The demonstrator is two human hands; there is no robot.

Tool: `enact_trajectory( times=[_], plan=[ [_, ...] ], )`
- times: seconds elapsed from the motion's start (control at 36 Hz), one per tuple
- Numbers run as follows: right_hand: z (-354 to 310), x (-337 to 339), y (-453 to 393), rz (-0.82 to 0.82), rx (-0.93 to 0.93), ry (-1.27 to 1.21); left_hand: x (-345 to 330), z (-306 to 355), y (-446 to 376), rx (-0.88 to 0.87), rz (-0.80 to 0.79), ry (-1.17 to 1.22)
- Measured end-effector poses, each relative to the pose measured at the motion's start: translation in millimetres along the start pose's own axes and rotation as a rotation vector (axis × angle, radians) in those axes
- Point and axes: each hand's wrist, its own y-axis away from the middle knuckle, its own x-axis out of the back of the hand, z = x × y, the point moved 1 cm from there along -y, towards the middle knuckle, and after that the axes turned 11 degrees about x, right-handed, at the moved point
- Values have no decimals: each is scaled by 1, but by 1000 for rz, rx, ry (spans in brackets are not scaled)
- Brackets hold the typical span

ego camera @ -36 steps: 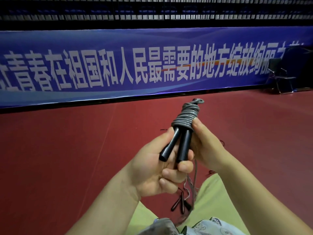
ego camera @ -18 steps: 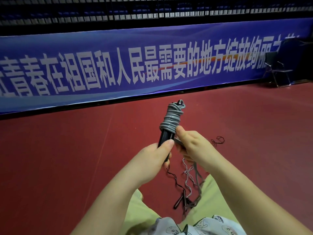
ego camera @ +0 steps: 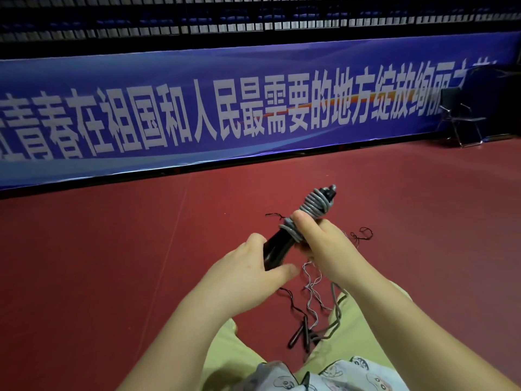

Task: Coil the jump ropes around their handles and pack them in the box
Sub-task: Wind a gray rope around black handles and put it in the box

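Note:
A grey jump rope (ego camera: pixel 317 206) is coiled round the upper part of its two black handles (ego camera: pixel 277 244), held in front of me and tilted up to the right. My left hand (ego camera: pixel 248 273) grips the lower ends of the handles. My right hand (ego camera: pixel 321 244) wraps round the middle of the bundle, thumb pressing the grey coils. On the red floor between my legs lie more loose ropes (ego camera: pixel 313 289) with black handles (ego camera: pixel 298 334). No box is in view.
The red sports floor (ego camera: pixel 112 277) stretches to a long blue banner wall (ego camera: pixel 197 114) ahead. A black folding chair (ego camera: pixel 462 117) stands at the far right. My legs in yellow-green trousers (ego camera: pixel 225 354) are at the bottom.
The bundle has tilted from upright toward the right. My right hand has moved from beside the coils to wrap over the bundle's middle; a few turns now sit lower on the handles.

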Motion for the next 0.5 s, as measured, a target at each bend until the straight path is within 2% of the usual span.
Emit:
enact_trajectory(
  times=[0.06,0.17,0.22,0.28,0.42,0.5],
  plan=[
    [3,1,-2,-18,-21,-88,2,-4,-3,-47,-200,286],
    [7,2,-2,-6,-61,-391,2,-14,-6,-151,-721,908],
    [10,3,-2,1,-44,-532,-1,-12,-2,-161,-986,1102],
    [8,2,-3,14,-22,-597,-12,-10,0,-108,-1182,1238],
    [6,1,-5,33,0,-593,-26,3,10,-172,-1468,1489],
    [2,0,-4,-18,-22,-548,-16,4,7,-150,-1450,1484]
  ],
)
